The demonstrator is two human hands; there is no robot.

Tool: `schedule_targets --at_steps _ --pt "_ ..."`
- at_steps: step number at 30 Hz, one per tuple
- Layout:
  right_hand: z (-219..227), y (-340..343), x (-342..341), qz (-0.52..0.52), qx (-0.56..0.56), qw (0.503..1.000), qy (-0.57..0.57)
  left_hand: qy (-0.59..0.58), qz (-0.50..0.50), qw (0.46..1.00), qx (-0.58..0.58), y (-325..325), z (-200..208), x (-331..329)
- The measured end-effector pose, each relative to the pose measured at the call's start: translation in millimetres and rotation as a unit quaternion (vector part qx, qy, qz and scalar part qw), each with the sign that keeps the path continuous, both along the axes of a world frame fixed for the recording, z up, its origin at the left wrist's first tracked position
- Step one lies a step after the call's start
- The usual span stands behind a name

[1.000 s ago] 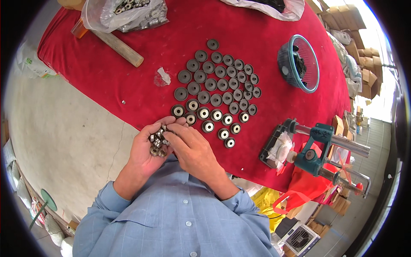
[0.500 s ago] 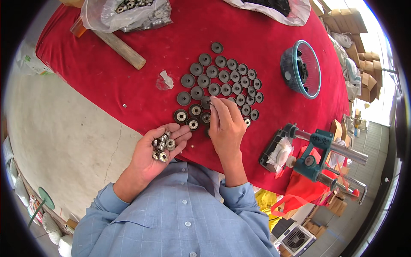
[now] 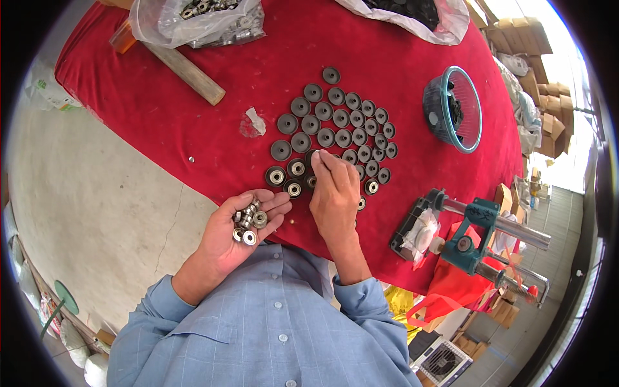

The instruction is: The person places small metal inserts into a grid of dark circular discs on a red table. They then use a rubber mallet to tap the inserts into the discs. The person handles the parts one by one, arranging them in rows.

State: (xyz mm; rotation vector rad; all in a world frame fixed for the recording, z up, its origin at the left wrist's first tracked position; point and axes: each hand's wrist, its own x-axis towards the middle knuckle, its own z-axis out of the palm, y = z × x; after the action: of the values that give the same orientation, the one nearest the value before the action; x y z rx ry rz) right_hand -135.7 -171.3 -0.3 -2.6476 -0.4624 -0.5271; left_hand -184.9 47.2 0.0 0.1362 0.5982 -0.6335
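Plastic bag (image 3: 147, 26), clear, holding metal bearings; left hand (image 3: 218, 237) palm up, loosely cupped under loose bearings (image 3: 247, 221) — axes at mixed tilts; dark wheels (image 3: 287, 123) flat, axes upright; right hand (image 3: 336, 201) pinching at one — hold hidden, cannot tell; white bag (image 3: 455, 23), black pieces; blue bowl (image 3: 434, 115), black parts.

2 hands (image 3: 336, 203), 25+ blk discs (image 3: 326, 137), 10+ brgs (image 3: 249, 238), 1 press (image 3: 469, 242), 1 bowl (image 3: 436, 116)

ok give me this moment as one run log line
left hand: palm up, holding bearings | right hand: fingertips at a disc | other discs: some with bearings, others bare | press: right of discs
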Motion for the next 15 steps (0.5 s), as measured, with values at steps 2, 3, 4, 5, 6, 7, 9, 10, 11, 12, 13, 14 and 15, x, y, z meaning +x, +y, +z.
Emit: schedule_targets --at_steps 2,3,4,5,6,7,9,10,11,12,13,14,15 --pt "-2.3 0.5 -6.9 -0.001 -0.015 1.000 0.003 -0.004 0.002 1.000 -0.002 -0.3 -0.9 -0.8" --pt "-3.0 0.8 -9.4 -0.002 -0.022 1.000 0.005 -0.006 0.004 1.000 -0.006 -0.1 -1.7 -1.1" --pt "-1.8 1.0 -10.4 -0.003 -0.039 0.999 0.002 -0.009 0.006 1.000 -0.010 -0.2 -2.0 -1.4" --pt "0.1 1.4 -11.0 -0.004 -0.056 0.998 -0.001 -0.009 0.007 1.000 -0.008 -0.6 -1.8 -1.5" --pt "1.4 2.0 -11.9 -0.006 -0.072 0.997 -0.003 -0.009 0.006 1.000 -0.006 -0.7 -1.5 -1.2" --pt "1.9 2.5 -12.8 -0.011 -0.085 0.996 -0.006 -0.009 0.005 1.000 -0.004 -0.9 -1.2 -0.9" --pt "2.1 3.8 -14.6 -0.021 -0.111 0.994 -0.011 -0.008 0.004 1.000 -0.001 -1.4 -0.8 -0.4" --pt "2.3 4.5 -15.4 -0.025 -0.112 0.993 -0.006 -0.007 0.004 1.000 0.001 -1.5 -0.7 -0.3" --pt "2.8 5.2 -16.3 -0.029 -0.114 0.993 -0.001 -0.007 0.005 1.000 0.003 -1.5 -1.0 -0.6" --pt "3.1 5.7 -17.5 -0.034 -0.117 0.993 0.005 -0.006 0.006 1.000 0.005 -1.7 -2.0 -1.2" --pt "3.8 7.1 -18.4 -0.039 -0.126 0.991 0.007 -0.006 0.006 1.000 0.006 -1.9 -2.6 -1.6" --pt "4.4 9.2 -19.3 -0.045 -0.134 0.990 0.009 -0.007 0.007 1.000 0.008 -1.9 -2.3 -1.7" --pt "4.3 11.1 -20.7 -0.050 -0.143 0.988 0.012 -0.008 0.008 1.000 0.010 -2.0 -1.6 -1.6"
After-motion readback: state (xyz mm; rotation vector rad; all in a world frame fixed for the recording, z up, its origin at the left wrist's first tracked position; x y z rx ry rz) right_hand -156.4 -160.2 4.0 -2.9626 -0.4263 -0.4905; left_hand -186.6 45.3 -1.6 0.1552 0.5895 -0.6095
